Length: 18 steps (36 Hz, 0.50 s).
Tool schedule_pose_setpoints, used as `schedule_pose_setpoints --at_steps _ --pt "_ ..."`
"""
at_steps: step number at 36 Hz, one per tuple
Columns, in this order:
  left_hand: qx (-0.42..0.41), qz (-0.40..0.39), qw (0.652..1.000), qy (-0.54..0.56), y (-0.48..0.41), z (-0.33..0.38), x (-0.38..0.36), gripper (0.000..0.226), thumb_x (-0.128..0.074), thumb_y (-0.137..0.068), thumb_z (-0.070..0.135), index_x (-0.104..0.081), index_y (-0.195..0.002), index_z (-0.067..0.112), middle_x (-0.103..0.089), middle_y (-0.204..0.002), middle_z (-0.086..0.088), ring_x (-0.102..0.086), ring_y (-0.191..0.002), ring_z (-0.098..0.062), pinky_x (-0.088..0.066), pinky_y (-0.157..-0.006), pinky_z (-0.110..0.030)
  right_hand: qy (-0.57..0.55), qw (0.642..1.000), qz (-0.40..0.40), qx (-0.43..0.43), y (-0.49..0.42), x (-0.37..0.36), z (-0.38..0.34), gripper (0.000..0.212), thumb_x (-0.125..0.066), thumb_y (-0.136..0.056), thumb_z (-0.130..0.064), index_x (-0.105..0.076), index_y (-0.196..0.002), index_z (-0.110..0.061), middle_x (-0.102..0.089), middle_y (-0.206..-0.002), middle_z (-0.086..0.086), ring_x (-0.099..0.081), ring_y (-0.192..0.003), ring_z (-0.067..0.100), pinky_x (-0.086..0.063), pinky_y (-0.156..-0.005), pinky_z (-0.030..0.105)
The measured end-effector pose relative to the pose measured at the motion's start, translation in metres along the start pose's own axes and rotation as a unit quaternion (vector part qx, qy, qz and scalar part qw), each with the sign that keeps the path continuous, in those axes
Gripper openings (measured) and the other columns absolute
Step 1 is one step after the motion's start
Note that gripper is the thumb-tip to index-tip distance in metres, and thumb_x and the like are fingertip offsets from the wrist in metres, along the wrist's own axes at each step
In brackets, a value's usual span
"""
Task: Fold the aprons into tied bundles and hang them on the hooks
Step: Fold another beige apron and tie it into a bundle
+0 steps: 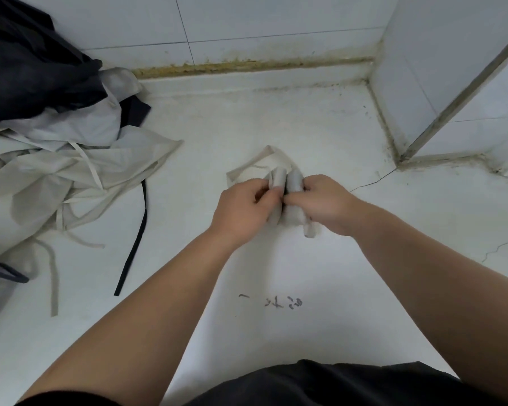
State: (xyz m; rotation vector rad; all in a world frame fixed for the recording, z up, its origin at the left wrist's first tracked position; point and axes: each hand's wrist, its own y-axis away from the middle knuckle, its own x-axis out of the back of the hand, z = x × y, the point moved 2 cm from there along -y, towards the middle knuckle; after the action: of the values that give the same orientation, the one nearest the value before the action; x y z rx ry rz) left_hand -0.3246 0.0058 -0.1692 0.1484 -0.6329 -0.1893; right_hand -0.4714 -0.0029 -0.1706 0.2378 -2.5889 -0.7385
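A pale beige apron [279, 168], folded into a small tight bundle, lies on the white counter [276, 118] in the middle of the head view. My left hand [242, 205] grips the bundle's left side with curled fingers. My right hand [324, 202] grips its right side, the two hands touching at the fingertips. A short strap end [310, 230] sticks out under my right hand. Part of the bundle is hidden beneath both hands. No hooks are in view.
A heap of loose beige aprons [56, 168] with trailing straps lies at the left, under dark navy aprons [27, 63]. A black strap [135, 238] runs toward me. Tiled walls close the back, and a tiled corner [452, 106] stands at the right.
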Motion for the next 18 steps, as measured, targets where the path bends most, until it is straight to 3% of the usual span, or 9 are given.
schedule_pose_setpoints --at_steps 2,4,8,10,12,14,16,18 --pt "0.015 -0.001 0.999 0.04 -0.001 -0.005 0.002 0.025 -0.058 -0.093 0.032 -0.067 -0.086 0.01 -0.068 -0.079 -0.005 -0.055 -0.067 -0.015 -0.046 -0.07 -0.033 -0.177 0.982 -0.062 -0.032 0.004 0.001 -0.003 0.011 -0.05 -0.088 -0.011 -0.059 -0.087 -0.003 -0.054 -0.083 0.01 -0.058 -0.086 0.03 -0.049 -0.089 0.043" --pt "0.039 0.022 0.994 0.096 -0.002 -0.008 0.005 0.014 -0.065 -0.089 0.027 -0.068 -0.085 0.014 -0.069 -0.08 0.001 -0.058 -0.068 -0.011 -0.05 -0.075 -0.033 -0.249 0.965 -0.078 -0.038 0.005 0.0 -0.004 0.011 -0.044 -0.089 -0.004 -0.054 -0.088 -0.001 -0.045 -0.086 0.013 -0.051 -0.085 0.029 -0.047 -0.085 0.04" --pt "0.081 0.057 0.979 0.18 -0.003 -0.014 0.007 0.018 -0.073 -0.083 0.022 -0.057 -0.073 0.022 -0.062 -0.073 0.004 -0.055 -0.064 -0.012 -0.049 -0.07 -0.031 -0.094 0.995 0.035 0.03 0.005 -0.002 0.001 0.026 -0.054 -0.086 -0.005 -0.055 -0.096 0.019 -0.046 -0.076 0.023 -0.045 -0.075 0.023 -0.047 -0.072 0.036" --pt "0.088 0.057 0.979 0.176 -0.002 -0.016 0.004 0.02 -0.072 -0.083 0.024 -0.055 -0.072 0.023 -0.061 -0.074 0.004 -0.054 -0.065 -0.015 -0.046 -0.069 -0.033 -0.028 0.992 0.099 0.073 0.006 0.0 0.0 0.026 -0.06 -0.086 -0.01 -0.059 -0.1 0.011 -0.052 -0.072 0.02 -0.044 -0.069 0.019 -0.039 -0.066 0.029" --pt "0.09 0.06 0.98 0.164 0.001 -0.017 0.0 0.02 -0.07 -0.084 0.026 -0.054 -0.073 0.024 -0.061 -0.075 0.005 -0.055 -0.068 -0.016 -0.045 -0.068 -0.031 0.001 0.989 0.114 0.091 0.007 0.001 -0.002 0.026 -0.062 -0.087 -0.013 -0.063 -0.11 -0.002 -0.063 -0.078 0.009 -0.052 -0.068 0.016 -0.042 -0.067 0.024" --pt "0.074 0.068 0.986 0.133 0.004 -0.018 -0.002 0.02 -0.068 -0.086 0.026 -0.053 -0.074 0.025 -0.061 -0.076 0.008 -0.056 -0.068 -0.014 -0.042 -0.064 -0.024 0.048 0.984 0.133 0.107 0.008 -0.002 -0.004 0.035 -0.061 -0.089 -0.016 -0.059 -0.123 -0.01 -0.063 -0.097 -0.001 -0.059 -0.088 0.015 -0.046 -0.081 0.025" --pt "0.054 0.079 0.989 0.112 0.006 -0.014 -0.002 0.019 -0.066 -0.088 0.025 -0.052 -0.075 0.024 -0.06 -0.076 0.011 -0.055 -0.065 -0.009 -0.041 -0.061 -0.021 0.1 0.975 0.15 0.129 0.01 -0.004 -0.005 0.042 -0.058 -0.091 -0.017 -0.052 -0.132 -0.012 -0.058 -0.121 -0.001 -0.055 -0.112 0.018 -0.041 -0.096 0.026" --pt "0.038 0.086 0.989 0.116 0.007 -0.01 -0.002 0.014 -0.064 -0.09 0.024 -0.055 -0.079 0.024 -0.061 -0.076 0.012 -0.057 -0.067 -0.01 -0.046 -0.064 -0.024 0.12 0.971 0.15 0.143 0.012 -0.005 -0.004 0.046 -0.055 -0.093 -0.014 -0.046 -0.138 -0.013 -0.053 -0.131 -0.002 -0.05 -0.12 0.018 -0.036 -0.1 0.023"
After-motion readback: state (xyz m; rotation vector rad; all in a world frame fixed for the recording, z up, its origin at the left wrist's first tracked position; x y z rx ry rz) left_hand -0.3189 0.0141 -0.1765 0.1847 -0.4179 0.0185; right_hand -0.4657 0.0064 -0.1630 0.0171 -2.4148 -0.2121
